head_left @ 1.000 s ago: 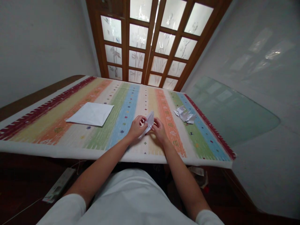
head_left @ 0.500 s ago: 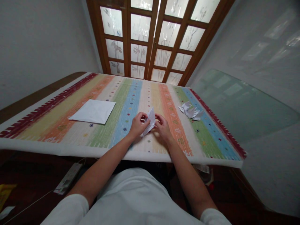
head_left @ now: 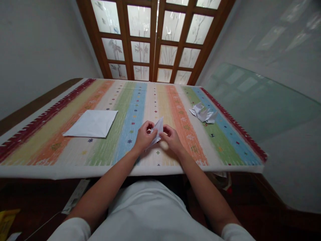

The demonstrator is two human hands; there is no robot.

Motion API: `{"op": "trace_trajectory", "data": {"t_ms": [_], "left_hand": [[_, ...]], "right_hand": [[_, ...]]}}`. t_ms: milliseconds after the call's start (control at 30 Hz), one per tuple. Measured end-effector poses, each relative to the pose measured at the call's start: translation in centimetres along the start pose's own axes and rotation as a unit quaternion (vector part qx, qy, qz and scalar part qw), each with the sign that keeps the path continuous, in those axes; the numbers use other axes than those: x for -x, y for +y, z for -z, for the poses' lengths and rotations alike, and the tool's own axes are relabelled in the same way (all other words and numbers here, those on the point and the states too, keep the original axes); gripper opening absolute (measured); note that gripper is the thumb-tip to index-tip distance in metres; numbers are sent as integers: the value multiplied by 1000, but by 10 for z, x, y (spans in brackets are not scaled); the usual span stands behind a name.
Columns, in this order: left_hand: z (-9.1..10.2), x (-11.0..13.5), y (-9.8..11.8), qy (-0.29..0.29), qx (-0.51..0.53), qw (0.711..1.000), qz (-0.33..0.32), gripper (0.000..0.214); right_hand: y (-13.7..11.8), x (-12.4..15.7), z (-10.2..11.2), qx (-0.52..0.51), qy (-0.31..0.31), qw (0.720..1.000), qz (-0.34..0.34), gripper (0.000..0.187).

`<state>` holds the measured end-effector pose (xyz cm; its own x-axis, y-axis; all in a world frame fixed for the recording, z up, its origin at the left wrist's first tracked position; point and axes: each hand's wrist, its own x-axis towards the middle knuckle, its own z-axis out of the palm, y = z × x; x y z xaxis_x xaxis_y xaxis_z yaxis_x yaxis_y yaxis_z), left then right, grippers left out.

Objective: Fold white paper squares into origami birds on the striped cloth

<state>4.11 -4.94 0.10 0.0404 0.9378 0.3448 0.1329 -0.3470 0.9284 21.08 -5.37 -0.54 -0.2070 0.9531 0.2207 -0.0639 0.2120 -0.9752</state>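
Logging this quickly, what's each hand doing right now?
Left hand: closed, holding the folded paper.
Right hand: closed, holding the folded paper too.

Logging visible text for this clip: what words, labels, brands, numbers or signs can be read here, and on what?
None can be read. The yellow packet and white power strip are too dark or blurred to tell; the folded white paper and striped rug show no lettering.
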Motion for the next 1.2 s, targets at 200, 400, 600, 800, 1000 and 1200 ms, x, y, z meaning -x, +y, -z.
{"op": "trace_trajectory", "data": {"t_ms": [200, 400, 600, 800, 1000, 1200], "left_hand": [[4, -3, -1, -16, 26, 999, -31, 19], [2, -4, 0, -42, 60, 997, -25, 24], [3, -2, -4, -89, 117, 988, 38, 42], [7, -8, -2, -74, 144, 985, 65, 42], [8, -10, 1, -32, 120, 990, 61, 32], [11, -7, -1, -3, 17, 1000, -1, 22]], "right_hand": [[0, -5, 2, -29, -5, 999, 15, 26], [-2, -7, 4, -24, 9, 999, 37, 25], [3, -8, 8, 15, 15, 999, 31, 22], [9, -20, 5, 21, 48, 998, 31, 26], [8, -25, 2, 24, 57, 998, 17, 31], [3, -18, 2, 5, 105, 994, 34, 29]]}}
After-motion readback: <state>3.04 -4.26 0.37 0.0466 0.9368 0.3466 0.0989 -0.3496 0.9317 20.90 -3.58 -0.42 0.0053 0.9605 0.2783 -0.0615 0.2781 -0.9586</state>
